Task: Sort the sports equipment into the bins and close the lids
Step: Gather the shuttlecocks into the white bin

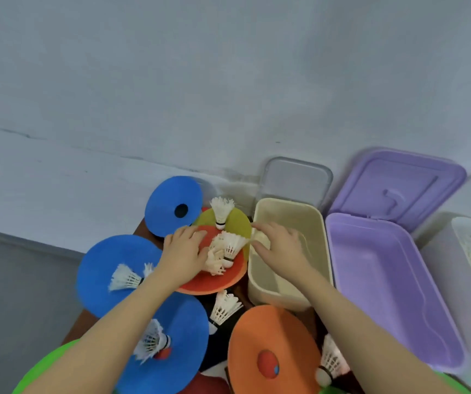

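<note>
The left hand (184, 251) grips shuttlecocks (223, 251) on a red disc (214, 282), the right hand (278, 243) holds one (blurred) over the beige bin (318, 223).

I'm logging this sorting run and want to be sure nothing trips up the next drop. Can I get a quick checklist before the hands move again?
1. Beige bin lid up: ok.
2. Purple bin lid up: ok.
3. Right hand has a firm hold on something white at the beige bin's rim: cannot tell.
4. Left hand on the shuttlecock cluster on the red disc: ok.
5. Which bin takes shuttlecocks: cannot tell; the clear bin at the right seems to hold white feathered items.
6. Loose shuttlecocks all gathered: not ok.
</note>
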Available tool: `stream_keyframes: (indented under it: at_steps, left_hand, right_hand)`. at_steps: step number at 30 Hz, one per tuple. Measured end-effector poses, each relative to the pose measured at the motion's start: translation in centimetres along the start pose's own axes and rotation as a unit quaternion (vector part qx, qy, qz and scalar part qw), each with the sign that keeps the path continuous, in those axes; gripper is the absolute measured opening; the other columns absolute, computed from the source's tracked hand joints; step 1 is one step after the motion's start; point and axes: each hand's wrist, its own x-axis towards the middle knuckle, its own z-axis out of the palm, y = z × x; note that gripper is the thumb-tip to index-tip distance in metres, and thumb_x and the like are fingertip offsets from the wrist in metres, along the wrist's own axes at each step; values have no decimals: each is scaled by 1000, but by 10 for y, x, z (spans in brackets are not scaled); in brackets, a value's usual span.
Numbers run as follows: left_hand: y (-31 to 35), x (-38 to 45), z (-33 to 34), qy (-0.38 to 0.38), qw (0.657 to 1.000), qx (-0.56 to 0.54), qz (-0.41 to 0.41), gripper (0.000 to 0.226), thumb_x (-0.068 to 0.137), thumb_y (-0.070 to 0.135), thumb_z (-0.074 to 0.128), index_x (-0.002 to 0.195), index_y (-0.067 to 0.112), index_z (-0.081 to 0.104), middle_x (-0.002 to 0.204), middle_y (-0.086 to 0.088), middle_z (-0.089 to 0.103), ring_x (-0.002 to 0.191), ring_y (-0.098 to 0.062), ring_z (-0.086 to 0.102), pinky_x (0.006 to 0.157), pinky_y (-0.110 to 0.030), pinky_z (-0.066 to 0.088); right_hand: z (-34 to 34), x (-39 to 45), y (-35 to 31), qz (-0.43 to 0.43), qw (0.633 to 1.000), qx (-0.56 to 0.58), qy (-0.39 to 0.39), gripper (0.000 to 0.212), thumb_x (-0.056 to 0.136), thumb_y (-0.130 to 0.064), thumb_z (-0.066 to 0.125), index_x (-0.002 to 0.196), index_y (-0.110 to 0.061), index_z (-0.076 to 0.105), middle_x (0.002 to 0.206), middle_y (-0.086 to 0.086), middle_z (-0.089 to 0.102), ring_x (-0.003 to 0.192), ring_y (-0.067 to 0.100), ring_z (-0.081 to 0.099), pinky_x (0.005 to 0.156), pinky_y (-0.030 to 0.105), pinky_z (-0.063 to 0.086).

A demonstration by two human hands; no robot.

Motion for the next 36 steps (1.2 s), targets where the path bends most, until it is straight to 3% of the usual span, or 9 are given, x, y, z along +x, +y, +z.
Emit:
stream_keyframes:
  at_steps: [4, 7, 10, 16, 22, 24, 28, 30, 36]
  left_hand:
    - [-39, 5, 11, -49, 998, -24, -42, 49, 95, 36, 45, 140, 20, 37, 152, -2, 24, 142, -28, 12, 111, -44, 13]
    - [-52, 8, 19, -44, 997, -50, -47, 44, 94, 36, 48, 135, 21, 45, 149, 0, 30, 141, -27, 16, 110, -42, 14]
    - [-53, 13, 25, -2, 995, -90, -46, 32, 91, 31, 54, 121, 20, 58, 136, 2, 45, 130, -21, 31, 102, -35, 20]
    - [-52, 18, 31, 86, 982, -157, -62, 9, 88, 19, 60, 90, 18, 68, 110, 4, 60, 112, -20, 45, 81, -28, 19]
    - [-33, 5, 9, 174, 966, -192, -15, 5, 84, 13, 66, 84, 12, 71, 108, -1, 63, 110, -21, 49, 86, -28, 21]
    - [-22, 0, -3, 205, 959, -196, 6, 3, 82, 12, 69, 81, 13, 71, 105, -1, 64, 107, -21, 52, 86, -30, 23]
    - [14, -10, -20, 241, 945, -214, 47, 5, 81, 17, 67, 82, 16, 71, 106, 1, 63, 103, -17, 53, 91, -27, 21]
    - [40, -15, -24, 249, 942, -218, 61, 4, 81, 16, 67, 84, 16, 70, 108, 1, 62, 104, -18, 53, 93, -26, 21]
    - [146, -24, -19, 274, 920, -246, 135, 24, 83, 29, 56, 83, 9, 70, 102, -7, 63, 99, -21, 58, 84, -46, 48]
  right_hand:
    - [26, 20, -23, 15, 997, -55, -57, 50, 88, -29, 52, 136, -29, 40, 132, -7, 49, 126, 15, 38, 94, 30, 13]
    - [43, 33, -31, 24, 991, -105, -76, 47, 84, -19, 50, 130, -28, 42, 117, -6, 54, 117, 19, 44, 97, 36, 16]
    - [55, 37, -35, 24, 995, -91, -37, 42, 84, -6, 44, 116, -29, 55, 94, -10, 56, 104, 16, 52, 95, 34, 15]
    - [46, 26, -33, 8, 996, 36, 80, 39, 86, -4, 50, 114, -29, 61, 88, -16, 58, 91, 6, 53, 81, 24, 15]
    - [22, 8, -22, -17, 988, 105, 114, 36, 88, -7, 56, 116, -29, 61, 88, -10, 58, 88, 9, 56, 87, 12, 21]
    - [11, 2, -19, -29, 985, 109, 129, 37, 88, -6, 56, 117, -28, 61, 93, -9, 59, 91, 10, 56, 86, 16, 23]
    - [-13, -21, -2, -49, 976, 139, 163, 35, 87, -8, 55, 115, -27, 62, 102, -10, 61, 94, 13, 59, 91, 39, 38]
    - [-29, -35, 12, -56, 968, 160, 184, 34, 85, -11, 52, 114, -25, 64, 100, -10, 62, 91, 14, 59, 84, 47, 45]
    - [-83, -87, 75, -58, 957, 158, 236, 32, 85, -11, 50, 112, -18, 65, 87, -3, 61, 81, 16, 57, 75, 47, 47]
